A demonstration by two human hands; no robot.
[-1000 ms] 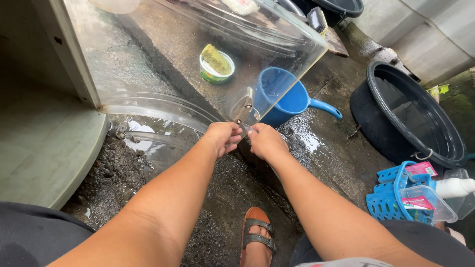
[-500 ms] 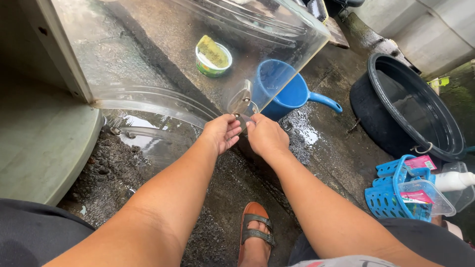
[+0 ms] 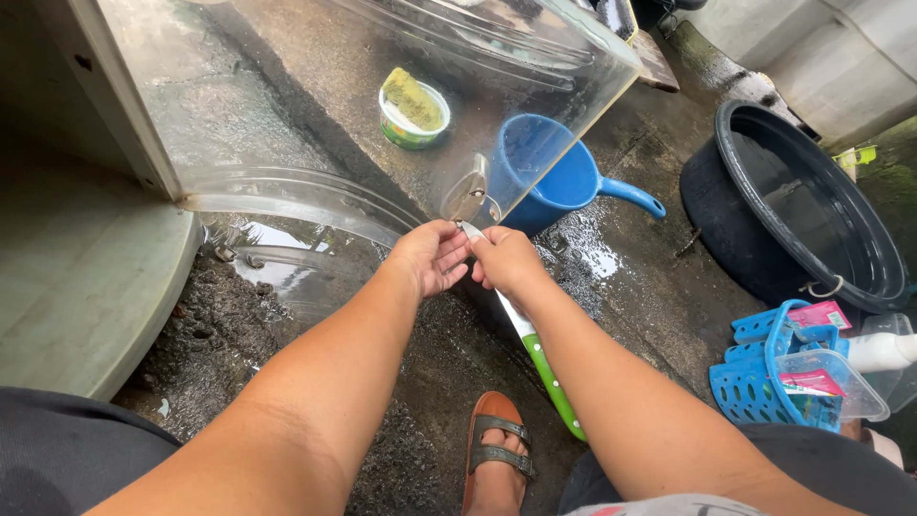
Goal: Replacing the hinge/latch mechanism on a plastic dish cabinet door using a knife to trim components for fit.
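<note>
white-green toothbrush [image 3: 535,354], right hand [image 3: 506,263], clear lid [image 3: 382,105]

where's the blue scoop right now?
In the head view the blue scoop sits on the wet concrete ground, upper centre, just beyond the right hand, partly behind the clear plastic panel, left of the black tub.

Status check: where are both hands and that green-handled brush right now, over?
Left hand and right hand together at clear tub's metal latch. Right grips green-handled brush, head at latch. Blue scoop just behind.
</note>
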